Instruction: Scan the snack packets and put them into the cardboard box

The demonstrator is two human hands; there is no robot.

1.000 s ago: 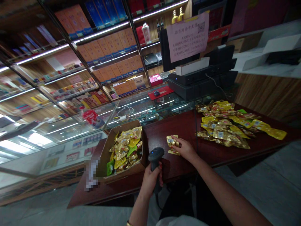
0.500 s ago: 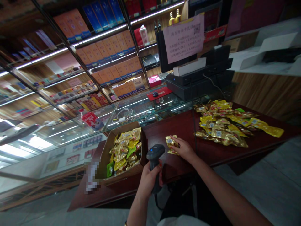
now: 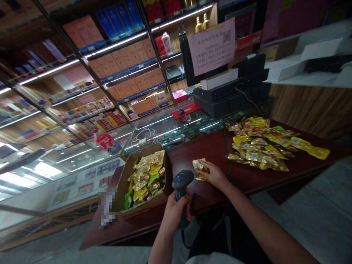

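Note:
My left hand (image 3: 176,211) is wrapped round the handle of a dark barcode scanner (image 3: 182,179), its head up and a small blue light lit on top. Just right of the scanner, my right hand (image 3: 216,174) grips a small gold snack packet (image 3: 198,167) with a printed label, low over the dark red table. To the left stands an open cardboard box (image 3: 121,183) filled with gold, yellow and green packets (image 3: 145,172). A loose pile of similar packets (image 3: 258,146) lies on the table at the right.
Behind the table (image 3: 189,146) runs a glass display counter (image 3: 154,126). It carries a black mouse (image 3: 180,111) on a red mat, a monitor with a pink paper sign (image 3: 211,47), and a red-labelled bottle (image 3: 106,141). Lit shelves of boxes (image 3: 126,58) fill the back wall.
Both hands keep their holds on the scanner and the packet. The packet and right hand have shifted very slightly left; the whole view has also moved a little.

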